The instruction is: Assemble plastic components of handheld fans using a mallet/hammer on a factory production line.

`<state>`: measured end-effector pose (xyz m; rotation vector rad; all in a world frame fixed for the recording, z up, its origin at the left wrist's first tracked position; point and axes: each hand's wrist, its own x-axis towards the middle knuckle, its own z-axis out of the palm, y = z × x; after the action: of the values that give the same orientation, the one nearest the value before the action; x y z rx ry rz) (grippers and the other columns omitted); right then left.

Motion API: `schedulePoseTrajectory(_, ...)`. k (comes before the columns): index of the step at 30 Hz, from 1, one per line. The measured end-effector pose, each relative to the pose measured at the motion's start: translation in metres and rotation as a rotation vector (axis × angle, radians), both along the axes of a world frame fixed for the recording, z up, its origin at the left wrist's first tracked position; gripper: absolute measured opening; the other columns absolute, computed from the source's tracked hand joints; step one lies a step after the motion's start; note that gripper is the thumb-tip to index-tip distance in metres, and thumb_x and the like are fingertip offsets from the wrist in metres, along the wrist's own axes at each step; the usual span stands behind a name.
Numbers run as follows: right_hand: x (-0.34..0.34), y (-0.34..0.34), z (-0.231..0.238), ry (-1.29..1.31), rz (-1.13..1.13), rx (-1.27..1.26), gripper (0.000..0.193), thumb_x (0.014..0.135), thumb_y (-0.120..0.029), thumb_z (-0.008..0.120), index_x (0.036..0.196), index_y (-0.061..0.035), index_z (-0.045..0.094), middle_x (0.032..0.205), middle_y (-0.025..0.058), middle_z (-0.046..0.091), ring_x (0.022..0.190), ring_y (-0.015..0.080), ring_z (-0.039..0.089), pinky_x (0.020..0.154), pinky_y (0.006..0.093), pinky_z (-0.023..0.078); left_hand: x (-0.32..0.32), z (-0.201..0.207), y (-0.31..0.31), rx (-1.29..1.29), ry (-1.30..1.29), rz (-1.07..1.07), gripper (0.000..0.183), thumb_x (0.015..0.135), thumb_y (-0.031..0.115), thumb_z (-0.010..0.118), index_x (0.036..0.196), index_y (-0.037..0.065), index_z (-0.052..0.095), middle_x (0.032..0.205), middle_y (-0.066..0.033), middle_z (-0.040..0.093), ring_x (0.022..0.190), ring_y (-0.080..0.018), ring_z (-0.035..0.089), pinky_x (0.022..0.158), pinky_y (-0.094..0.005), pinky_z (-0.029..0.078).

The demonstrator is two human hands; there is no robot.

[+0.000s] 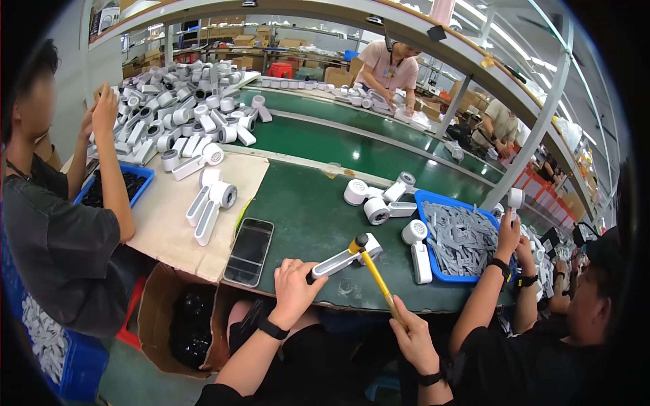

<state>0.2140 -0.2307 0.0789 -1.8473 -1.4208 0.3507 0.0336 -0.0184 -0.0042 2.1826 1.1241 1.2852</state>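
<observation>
My left hand (296, 287) is closed round the near end of a white handheld device (332, 263) with a grey inlay along its handle. The device lies on the green bench top, its round head pointing away to the right. In my right hand (415, 338) is a small hammer (377, 276) with a yellow handle. Its black-and-yellow head is over the device, near where the handle meets the round head; I cannot tell whether they touch. A dark phone (249, 252) lies left of the device. To the right, another white device (418, 252) lies by itself.
A blue tray (439, 272) of grey strips sits at the right. Several white devices (378, 208) lie beyond my hands, and a large heap (183, 111) fills the far left. People sit on both sides. An open cardboard box (154, 318) stands below the bench edge.
</observation>
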Motion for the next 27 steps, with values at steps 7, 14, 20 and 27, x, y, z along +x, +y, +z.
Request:
schedulePoseTrajectory(7, 0.004, 0.002, -0.016, -0.037, 0.033, -0.002, 0.054, 0.092, -0.004, 0.066, 0.144, -0.005, 0.051, 0.111, 0.0192, 0.07, 0.096, 0.027, 0.069, 0.087, 0.0297, 0.05, -0.003, 0.007, 0.002, 0.0, 0.026, -0.034, 0.029, 0.07, 0.022, 0.084, 0.094, 0.009, 0.075, 0.088, -0.007, 0.069, 0.092, -0.0297, 0.061, 0.08, -0.0422, 0.047)
schedulePoseTrajectory(14, 0.008, -0.001, -0.017, 0.129, 0.052, 0.098, 0.058, 0.093, -0.001, 0.064, 0.148, -0.0088, 0.048, 0.09, 0.0087, 0.068, 0.073, 0.0114, 0.062, 0.067, 0.0258, 0.049, -0.011, 0.025, 0.014, -0.622, -0.171, -0.361, 0.045, 0.094, 0.029, 0.071, 0.129, 0.005, 0.058, 0.085, -0.0077, 0.066, 0.066, -0.0153, 0.063, 0.058, -0.0307, 0.051)
schedulePoseTrajectory(20, -0.004, -0.006, -0.01, 0.316, 0.045, 0.047, 0.059, 0.091, 0.003, 0.063, 0.147, -0.0087, 0.05, 0.077, -0.0015, 0.06, 0.058, 0.0033, 0.05, 0.053, 0.0193, 0.041, -0.027, 0.037, 0.004, -1.242, -0.657, -0.538, 0.046, 0.101, 0.037, 0.059, 0.135, 0.008, 0.048, 0.09, -0.0058, 0.062, 0.068, -0.0138, 0.064, 0.055, -0.0271, 0.051)
schedulePoseTrajectory(27, -0.017, 0.004, 0.005, 0.019, 0.155, 0.181, 0.058, 0.087, 0.005, 0.066, 0.144, -0.0043, 0.054, 0.079, 0.0025, 0.06, 0.061, 0.0065, 0.053, 0.056, 0.0225, 0.042, -0.021, 0.031, -0.004, -0.062, -0.027, -0.041, 0.023, 0.076, 0.021, 0.084, 0.091, 0.008, 0.072, 0.084, -0.0067, 0.064, 0.089, -0.0277, 0.061, 0.075, -0.0385, 0.051)
